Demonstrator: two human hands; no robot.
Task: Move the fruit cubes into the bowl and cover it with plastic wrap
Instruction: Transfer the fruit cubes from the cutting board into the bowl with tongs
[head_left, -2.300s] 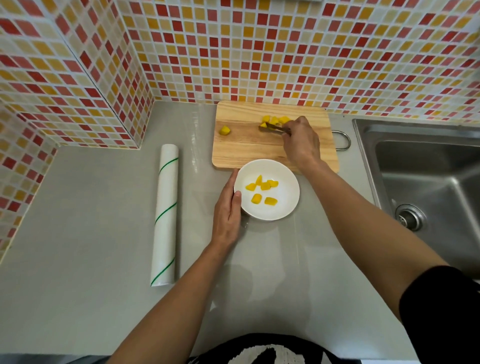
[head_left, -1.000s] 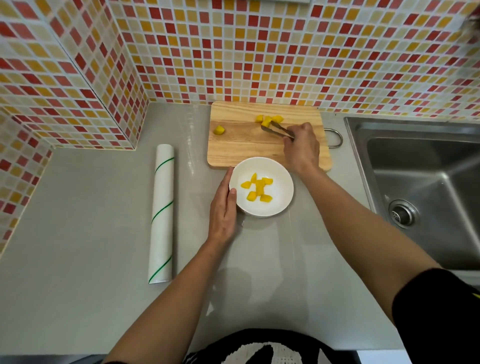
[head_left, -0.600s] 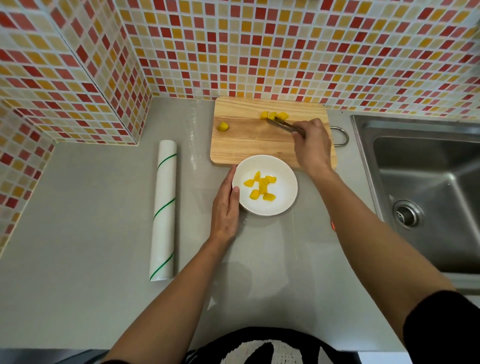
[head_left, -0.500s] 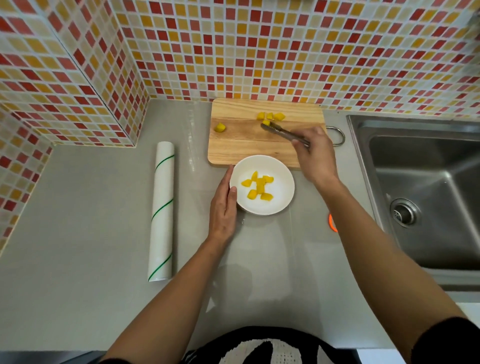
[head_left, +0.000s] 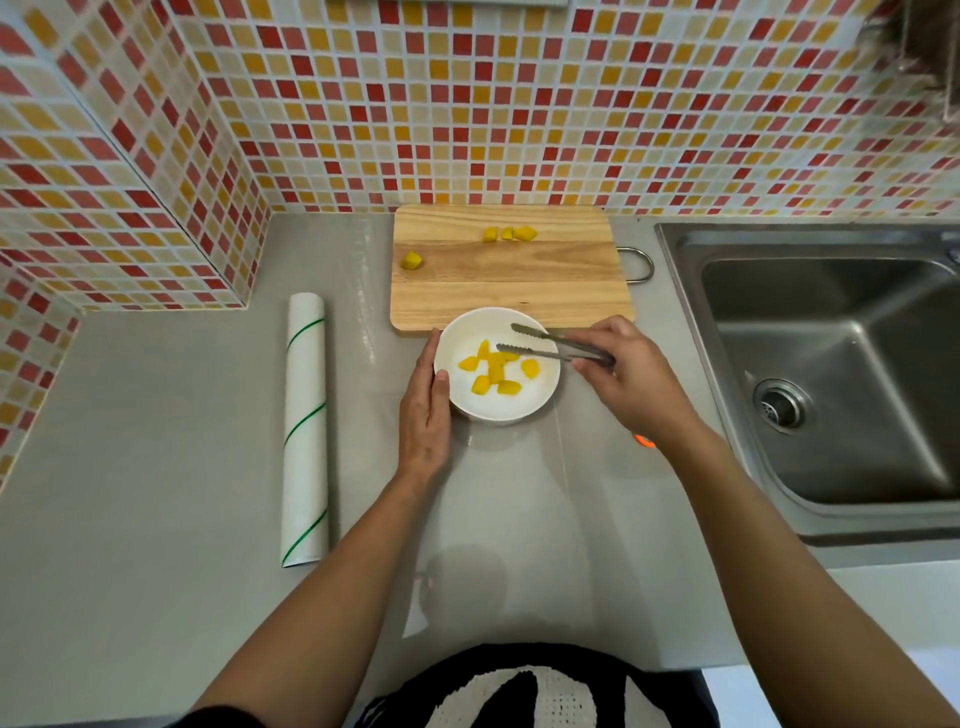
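Note:
A white bowl sits on the grey counter just in front of the wooden cutting board. Several yellow fruit cubes lie inside the bowl. On the board remain a group of three cubes near its far edge and a single cube at the left. My left hand rests flat against the bowl's left side. Metal tongs are gripped in my right hand; their tips are spread apart over the bowl with nothing between them. A plastic wrap roll lies to the left.
A steel sink takes up the right side. Mosaic tile walls close off the back and the left corner. A small orange object peeks out beside my right wrist. Bare grey counter stretches in front of the bowl.
My right hand brought the tongs from the cubes on the board back over the bowl. The tongs have spread and one more cube lies in the bowl. My left hand stayed at the bowl.

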